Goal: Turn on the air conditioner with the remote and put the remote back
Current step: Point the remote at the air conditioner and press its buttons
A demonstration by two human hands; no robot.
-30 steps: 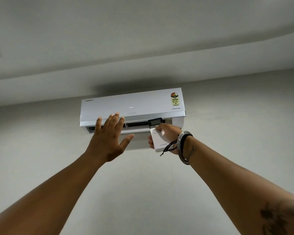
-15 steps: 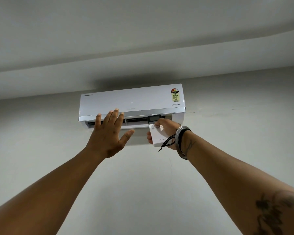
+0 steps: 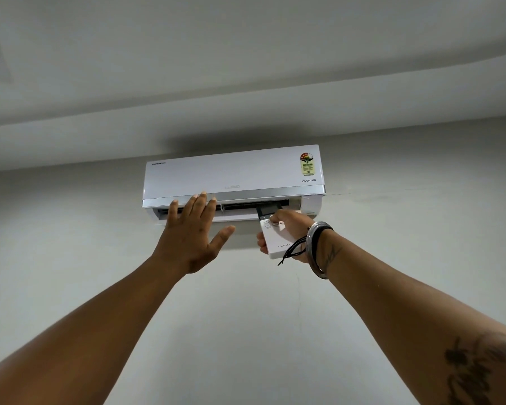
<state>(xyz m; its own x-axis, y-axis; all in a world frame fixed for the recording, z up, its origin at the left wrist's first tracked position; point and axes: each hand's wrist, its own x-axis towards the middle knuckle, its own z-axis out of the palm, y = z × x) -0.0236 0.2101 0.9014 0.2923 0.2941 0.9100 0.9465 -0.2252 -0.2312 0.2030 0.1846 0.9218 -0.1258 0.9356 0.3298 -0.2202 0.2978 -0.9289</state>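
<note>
A white wall-mounted air conditioner (image 3: 234, 173) hangs high on the wall, with its lower flap open and a dark slot showing. My right hand (image 3: 289, 226) holds a white remote (image 3: 276, 236) raised toward the unit, thumb resting on the buttons under its dark screen. My left hand (image 3: 192, 232) is lifted with fingers spread, palm facing the vent below the unit, holding nothing. A bangle and black thread sit on my right wrist.
Plain pale wall (image 3: 406, 258) surrounds the unit, with a stepped ceiling ledge (image 3: 246, 112) just above it. Both of my forearms reach up from the lower corners of the view.
The view has tilted slightly, so the unit sits a little higher in frame. The two small lights seen on the unit's front panel before are gone. Both hands keep their pose.
</note>
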